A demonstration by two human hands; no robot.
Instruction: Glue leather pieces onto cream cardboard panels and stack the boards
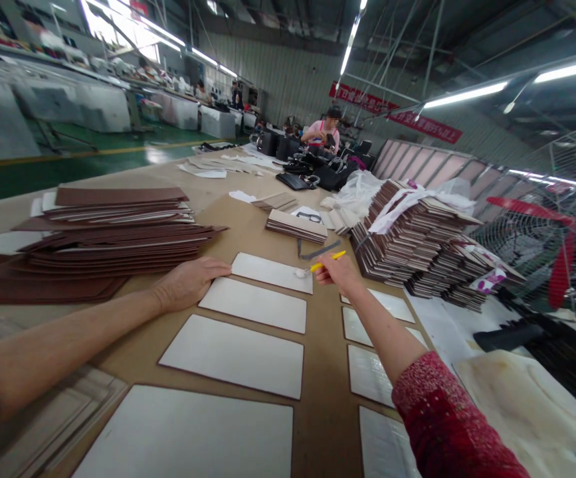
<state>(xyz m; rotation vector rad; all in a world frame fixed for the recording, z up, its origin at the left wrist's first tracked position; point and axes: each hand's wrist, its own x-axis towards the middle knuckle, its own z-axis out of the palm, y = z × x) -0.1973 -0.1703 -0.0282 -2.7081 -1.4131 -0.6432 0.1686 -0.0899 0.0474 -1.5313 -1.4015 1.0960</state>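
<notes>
- Presently, the far panel (272, 271) lies flat on the worktop (327, 372), white with a thin dark edge; it serves as the landmark below.
- At its left end is the left hand (192, 282), palm down, fingers together and fingertips at the edge; whether that grip pinches the panel, I cannot tell.
- At its right end is the right hand (336, 273), its grip closed around the yellow handle of a brush (328, 260).
- The brush slants down to the left, and its white end appears to touch the far panel near the right edge.
- Nearer than the far panel, three white panels (238, 355) lie in a row, set slightly apart.
- Right of it is a second row of glossy panels (370, 372), partly hidden by the right forearm.
- Left of it are brown sheets (118, 245) in uneven piles.
- Just beyond it lie a grey strap (320, 251) and a small stack (295, 227).
- Right of it and beyond rises a tall stack (402, 232), with a white strip (400, 206) draped over it.
- Well beyond it are black bags (330, 174) and a co-worker (325, 133) in pink.
- Far to its right is a fan (561, 232) with red blades.
</notes>
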